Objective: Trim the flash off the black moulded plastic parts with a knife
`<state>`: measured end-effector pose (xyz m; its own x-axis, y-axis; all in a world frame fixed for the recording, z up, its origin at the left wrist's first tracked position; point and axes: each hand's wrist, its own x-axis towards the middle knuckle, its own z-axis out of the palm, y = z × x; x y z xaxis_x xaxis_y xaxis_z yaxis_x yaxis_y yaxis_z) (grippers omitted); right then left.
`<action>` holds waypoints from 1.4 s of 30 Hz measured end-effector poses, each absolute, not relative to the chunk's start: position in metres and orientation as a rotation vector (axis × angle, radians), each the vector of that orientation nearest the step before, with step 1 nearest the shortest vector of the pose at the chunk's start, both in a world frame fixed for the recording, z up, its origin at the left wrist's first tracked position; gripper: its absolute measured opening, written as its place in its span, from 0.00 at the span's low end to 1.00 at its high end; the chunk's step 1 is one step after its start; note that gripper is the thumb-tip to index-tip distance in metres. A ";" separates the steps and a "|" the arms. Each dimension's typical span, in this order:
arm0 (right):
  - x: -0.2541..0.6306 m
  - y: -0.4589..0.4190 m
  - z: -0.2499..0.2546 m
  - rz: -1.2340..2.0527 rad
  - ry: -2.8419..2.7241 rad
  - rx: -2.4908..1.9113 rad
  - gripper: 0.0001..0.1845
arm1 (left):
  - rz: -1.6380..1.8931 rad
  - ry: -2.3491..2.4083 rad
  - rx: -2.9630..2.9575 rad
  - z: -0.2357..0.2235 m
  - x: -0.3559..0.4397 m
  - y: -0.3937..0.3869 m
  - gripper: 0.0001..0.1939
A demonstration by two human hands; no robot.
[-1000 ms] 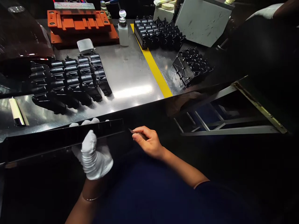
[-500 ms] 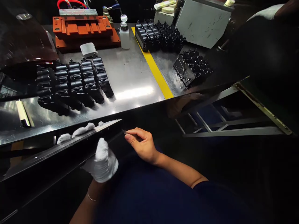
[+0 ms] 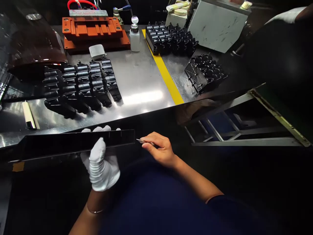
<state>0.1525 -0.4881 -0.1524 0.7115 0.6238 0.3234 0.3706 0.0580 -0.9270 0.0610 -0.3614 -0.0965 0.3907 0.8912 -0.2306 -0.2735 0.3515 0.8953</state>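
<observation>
My left hand (image 3: 104,166), in a white glove, is closed around a long, glossy black plastic part (image 3: 66,142). The thumb lies across its near face, and the fingertips show above its far edge. The part is held nearly level in front of the bench edge, reaching left. My bare right hand (image 3: 160,148) pinches a small knife blade (image 3: 140,141) between thumb and fingers, its pointed tip facing left. The tip sits just off the right end of the black part, apart from it. Most of the blade's grip is hidden in the fingers.
On the metal bench (image 3: 137,75) lie ribbed black parts (image 3: 83,86), more black parts (image 3: 171,39) beyond a yellow stripe (image 3: 166,76), an orange fixture (image 3: 93,32) and a white pump bottle (image 3: 135,39). A metal frame (image 3: 244,140) stands right. A person's white glove (image 3: 285,14) shows top right.
The black part has swung from a steep slant to nearly level, turning its dark face towards me. My right hand has moved slightly right with the blade, which now shows more clearly.
</observation>
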 end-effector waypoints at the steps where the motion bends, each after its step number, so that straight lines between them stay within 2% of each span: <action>1: 0.152 -0.488 -0.148 0.214 -0.904 -1.534 0.07 | 0.905 0.824 0.852 -0.097 0.063 -0.363 0.15; 12: 0.166 -0.485 -0.150 0.128 -0.965 -1.605 0.07 | 0.880 0.675 0.839 -0.096 0.057 -0.363 0.17; 18: 0.180 -0.492 -0.146 0.181 -0.819 -1.701 0.08 | 0.464 0.645 0.765 -0.097 0.055 -0.363 0.25; 24: 0.167 -0.516 -0.129 0.439 -1.120 -1.553 0.07 | 0.325 0.863 0.844 -0.107 0.071 -0.351 0.22; 28: 0.164 -0.521 -0.129 0.435 -1.208 -1.532 0.07 | 0.298 0.850 0.846 -0.116 0.073 -0.349 0.21; 34: 0.172 -0.515 -0.133 0.385 -1.245 -1.513 0.07 | 0.303 0.754 0.980 -0.119 0.070 -0.350 0.15; 42: 0.195 -0.498 -0.137 0.256 -1.180 -1.550 0.05 | 0.116 0.710 1.132 -0.115 0.064 -0.354 0.21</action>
<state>0.1948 -0.4976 -0.1375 0.4774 0.7761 0.4121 0.5352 0.1151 -0.8369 0.0635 -0.3542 -0.1155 0.7776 0.4291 -0.4596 0.2614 0.4442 0.8569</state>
